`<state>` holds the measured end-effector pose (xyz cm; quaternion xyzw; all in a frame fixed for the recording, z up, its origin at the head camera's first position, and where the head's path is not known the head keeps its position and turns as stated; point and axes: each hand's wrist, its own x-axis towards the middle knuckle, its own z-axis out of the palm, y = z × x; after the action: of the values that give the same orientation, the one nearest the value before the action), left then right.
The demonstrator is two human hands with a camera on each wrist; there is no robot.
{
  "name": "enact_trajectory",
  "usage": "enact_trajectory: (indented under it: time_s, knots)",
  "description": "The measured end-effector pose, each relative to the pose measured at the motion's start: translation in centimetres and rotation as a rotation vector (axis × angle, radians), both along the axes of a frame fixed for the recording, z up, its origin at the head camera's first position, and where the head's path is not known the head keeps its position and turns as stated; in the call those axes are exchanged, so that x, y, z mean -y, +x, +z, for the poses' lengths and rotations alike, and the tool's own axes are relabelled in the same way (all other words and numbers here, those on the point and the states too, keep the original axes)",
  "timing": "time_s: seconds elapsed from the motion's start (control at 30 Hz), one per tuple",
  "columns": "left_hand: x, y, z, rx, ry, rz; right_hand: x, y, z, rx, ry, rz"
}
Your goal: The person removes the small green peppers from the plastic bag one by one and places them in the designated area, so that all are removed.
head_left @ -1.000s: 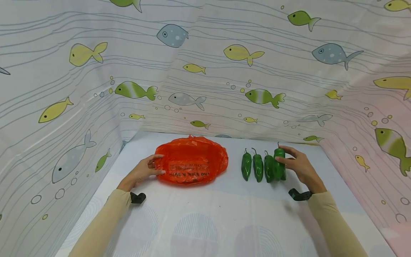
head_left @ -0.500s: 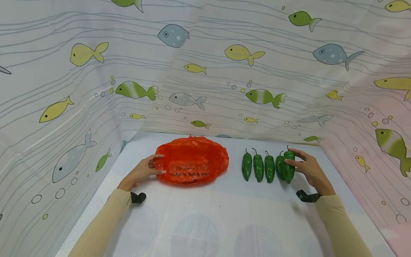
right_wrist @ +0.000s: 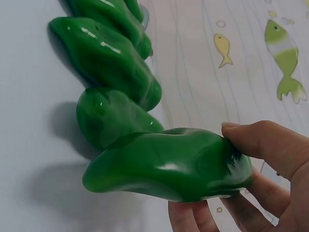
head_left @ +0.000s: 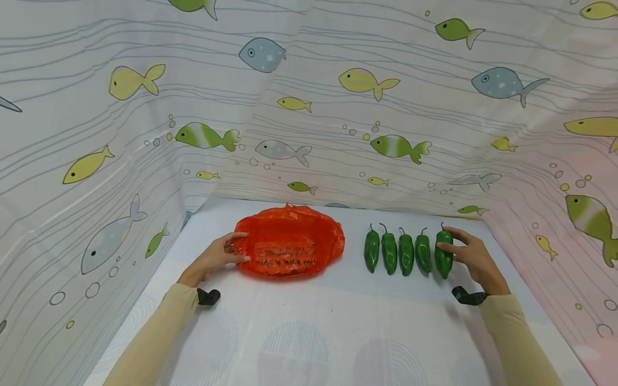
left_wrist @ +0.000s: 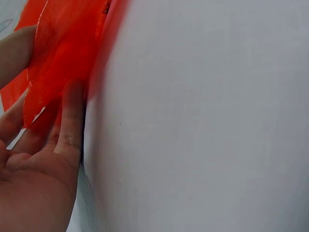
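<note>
At the left, an orange-red plastic bag (head_left: pixel 285 236) lies with its mouth spread wide and dark print on its side. My left hand (head_left: pixel 217 254) grips its left edge; the left wrist view shows fingers (left_wrist: pixel 72 118) partly behind the thin red film (left_wrist: pixel 63 53). On the right, my right hand (head_left: pixel 475 262) pinches a glossy green pepper (head_left: pixel 443 254) near its stem end, thumb on one side and fingers on the other. The right wrist view has this pepper (right_wrist: pixel 169 164) tilted, its tip pointing left, overlapping a neighbouring pepper (right_wrist: pixel 113 118).
Several more green peppers (head_left: pixel 405 254) stand in a row left of the held one, stems pointing to the back. Fish-patterned sheeting (head_left: pixel 338 107) walls in the white table (head_left: pixel 333 321) at the back and sides. Black wrist cameras (head_left: pixel 468 296) sit on both wrists.
My right hand has moved right with its pepper, away from the other peppers, to the right end of the row. My left hand and the bag stay where they were.
</note>
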<state>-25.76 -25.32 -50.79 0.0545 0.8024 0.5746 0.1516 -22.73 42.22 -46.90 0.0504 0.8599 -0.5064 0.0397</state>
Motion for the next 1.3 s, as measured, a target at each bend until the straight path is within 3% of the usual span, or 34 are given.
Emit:
enact_trajectory:
  time_s: [0.23, 0.67, 0.93, 1.3]
  knots:
    - [-0.1, 0.1, 0.0, 0.013, 0.047, 0.000, -0.5, -0.1, -0.6, 0.023, -0.011, -0.025]
    - [0.0, 0.1, 0.0, 0.009, 0.037, 0.006, -1.2, -1.1, -2.5, 0.043, 0.044, -0.049]
    - [0.1, 0.0, -0.2, 0.005, 0.031, -0.004, -0.8, -1.2, -2.6, 0.068, 0.073, -0.060]
    - [0.0, 0.0, -0.1, 0.016, 0.018, 0.007, -1.0, -3.1, -3.5, 0.105, 0.092, -0.087]
